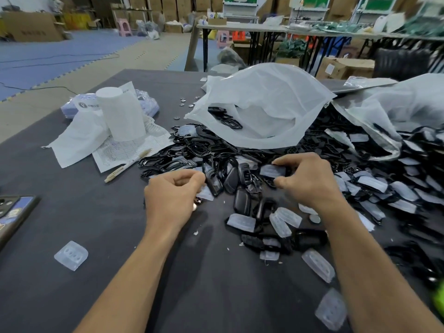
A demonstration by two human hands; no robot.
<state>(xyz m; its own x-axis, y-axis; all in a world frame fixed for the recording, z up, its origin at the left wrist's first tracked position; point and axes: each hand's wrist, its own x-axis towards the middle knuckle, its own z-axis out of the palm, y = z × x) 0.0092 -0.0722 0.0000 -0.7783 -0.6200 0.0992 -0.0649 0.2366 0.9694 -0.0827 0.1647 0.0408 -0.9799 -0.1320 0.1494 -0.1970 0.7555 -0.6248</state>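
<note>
A big heap of black plastic key-fob shells [199, 150] and translucent rubber button pads [286, 218] covers the dark table [72, 236] ahead and to the right. My right hand [310, 181] pinches a translucent pad [272, 170] between thumb and fingers at the heap's near side. My left hand [173, 193] hovers at the heap's left edge with fingers curled; a small translucent piece [205, 194] and a small round metal part [197, 203] show just beneath it, and whether it grips them is unclear.
An open white plastic bag [264, 109] lies behind the heap, another [384, 109] at right. A paper roll [122, 114], a printed sheet and a pen [127, 165] lie at left. A phone [14, 212] sits at the left edge. Loose pads [71, 255] dot the near table.
</note>
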